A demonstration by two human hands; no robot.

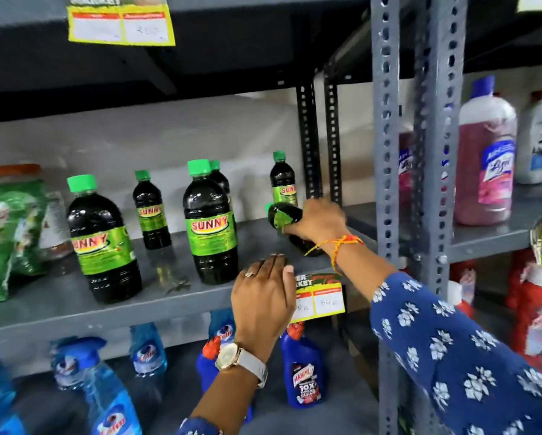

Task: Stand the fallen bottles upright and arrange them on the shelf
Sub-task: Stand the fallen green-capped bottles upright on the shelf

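Dark bottles with green caps and green "SUNNY" labels stand on the grey shelf (59, 304): a large bottle (101, 240) at the left, a small bottle (151, 211) behind it, a large bottle (209, 224) in the middle with another close behind, and a small bottle (282, 180) at the back right. One fallen bottle (283, 216) lies tilted at the right, cap pointing left. My right hand (321, 221) grips its body from above. My left hand (263, 296) rests flat on the shelf's front edge and holds nothing.
Green packets (6, 233) fill the shelf's left end. A yellow price tag (321, 298) hangs on the front edge. Grey perforated uprights (385, 152) bound the right side, with pink cleaner bottles (486, 152) beyond. Blue spray bottles (109, 400) stand on the shelf below.
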